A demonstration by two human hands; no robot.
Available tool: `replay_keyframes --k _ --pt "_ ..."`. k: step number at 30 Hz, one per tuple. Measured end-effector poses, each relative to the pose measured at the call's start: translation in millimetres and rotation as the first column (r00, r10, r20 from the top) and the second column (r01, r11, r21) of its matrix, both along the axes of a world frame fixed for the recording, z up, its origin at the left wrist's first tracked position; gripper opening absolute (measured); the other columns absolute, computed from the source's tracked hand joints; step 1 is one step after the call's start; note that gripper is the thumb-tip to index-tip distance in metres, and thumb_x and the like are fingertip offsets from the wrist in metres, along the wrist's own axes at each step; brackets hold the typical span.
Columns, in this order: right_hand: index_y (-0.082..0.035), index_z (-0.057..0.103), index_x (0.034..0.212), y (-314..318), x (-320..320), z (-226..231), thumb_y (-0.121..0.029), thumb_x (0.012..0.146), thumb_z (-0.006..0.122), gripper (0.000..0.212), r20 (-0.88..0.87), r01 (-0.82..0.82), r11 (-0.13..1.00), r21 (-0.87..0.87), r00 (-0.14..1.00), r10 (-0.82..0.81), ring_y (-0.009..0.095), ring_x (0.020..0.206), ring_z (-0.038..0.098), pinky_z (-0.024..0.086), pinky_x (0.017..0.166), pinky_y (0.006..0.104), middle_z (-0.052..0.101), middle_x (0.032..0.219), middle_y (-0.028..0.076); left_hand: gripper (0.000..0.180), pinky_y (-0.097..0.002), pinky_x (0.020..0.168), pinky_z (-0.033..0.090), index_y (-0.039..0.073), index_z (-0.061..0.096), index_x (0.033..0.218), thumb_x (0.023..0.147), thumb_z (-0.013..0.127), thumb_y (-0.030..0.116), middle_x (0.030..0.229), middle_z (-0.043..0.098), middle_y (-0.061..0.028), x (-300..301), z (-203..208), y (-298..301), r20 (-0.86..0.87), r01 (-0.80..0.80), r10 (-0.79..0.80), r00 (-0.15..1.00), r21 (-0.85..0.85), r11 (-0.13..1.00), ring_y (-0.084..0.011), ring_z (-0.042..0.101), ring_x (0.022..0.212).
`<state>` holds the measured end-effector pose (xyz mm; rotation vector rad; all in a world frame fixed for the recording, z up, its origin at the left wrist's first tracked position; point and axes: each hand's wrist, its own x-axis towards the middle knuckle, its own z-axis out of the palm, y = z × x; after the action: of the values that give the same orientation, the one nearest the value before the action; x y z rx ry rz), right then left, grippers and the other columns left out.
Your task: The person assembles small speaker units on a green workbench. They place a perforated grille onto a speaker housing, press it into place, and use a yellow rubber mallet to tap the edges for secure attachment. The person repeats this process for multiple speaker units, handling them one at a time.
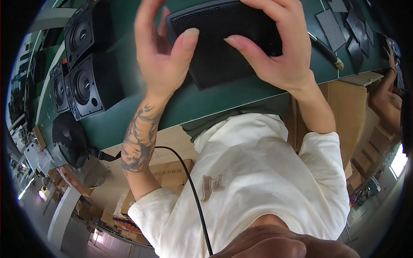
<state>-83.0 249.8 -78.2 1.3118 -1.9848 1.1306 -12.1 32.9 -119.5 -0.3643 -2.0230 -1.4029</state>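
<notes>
Black speaker grille [228,43] clasped between left hand [161,51] and right hand [275,47]; fingers curled over edges.

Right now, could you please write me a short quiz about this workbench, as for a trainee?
1. True or false: both hands hold the black mesh grille.
2. Where do the black speakers stand?
A. to the person's left on the green table
B. under the table
C. on the cardboard boxes
3. Fill in: more mesh grilles lie at the far ____ of the table.

Key:
1. True: the left hand and the right hand grip it, thumbs on the mesh.
2. A
3. right
</notes>
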Motion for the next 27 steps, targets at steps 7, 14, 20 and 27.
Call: replay_keyframes --k 7,14,20,27 --pt "-0.006 0.069 0.112 11.9 -10.2 -17.5 -0.017 0.074 0.092 0.046 -0.164 -0.02 1.0 0.017 0.986 0.022 0.036 0.116 0.061 0.045 0.107 0.0552 0.063 0.121 0.014 0.081 -0.0411 0.113 0.042 0.0 0.044 0.151 0.09 0.077 0.04 0.149 0.049 -0.0225 11.6 14.2 -2.5 0.157 0.069 -0.059 0.986 -0.06 0.996 -0.0307 0.05 0.137" --pt "-0.008 0.068 0.114 4.0 1.8 -29.4 -0.015 0.076 0.088 0.044 -0.067 0.001 1.0 -0.029 0.998 -0.003 0.037 0.124 0.056 0.04 0.112 0.0558 0.06 0.13 0.018 0.091 -0.0459 0.114 0.042 0.004 0.052 0.147 0.073 0.093 0.037 0.158 0.035 -0.0244 2.0 6.2 -27.2 -0.08 -0.025 -0.011 0.997 -0.436 0.899 -0.0383 0.045 0.142" --pt "0.001 0.048 0.143 -10.4 3.4 -27.8 -0.014 0.087 0.078 0.066 0.284 0.055 0.956 -0.289 0.958 0.031 0.032 0.135 0.046 0.035 0.114 0.0418 0.046 0.146 0.022 0.101 -0.0421 0.124 0.023 0.005 0.013 0.165 0.095 0.065 0.056 0.171 0.014 -0.018 8.0 8.7 4.2 0.17 0.07 -0.102 0.98 0.187 0.98 -0.03 0.024 0.154" --pt "0.005 0.033 0.154 -20.9 15.3 -6.4 -0.003 0.092 0.072 0.074 0.776 0.117 0.89 -0.441 0.548 0.312 0.022 0.134 0.044 0.031 0.115 0.0341 0.043 0.146 0.015 0.096 -0.0394 0.123 0.025 0.002 0.016 0.164 0.096 0.069 0.045 0.169 0.02 -0.0184 5.4 2.4 3.6 0.149 0.081 -0.111 0.983 0.19 0.978 -0.0279 0.029 0.152"
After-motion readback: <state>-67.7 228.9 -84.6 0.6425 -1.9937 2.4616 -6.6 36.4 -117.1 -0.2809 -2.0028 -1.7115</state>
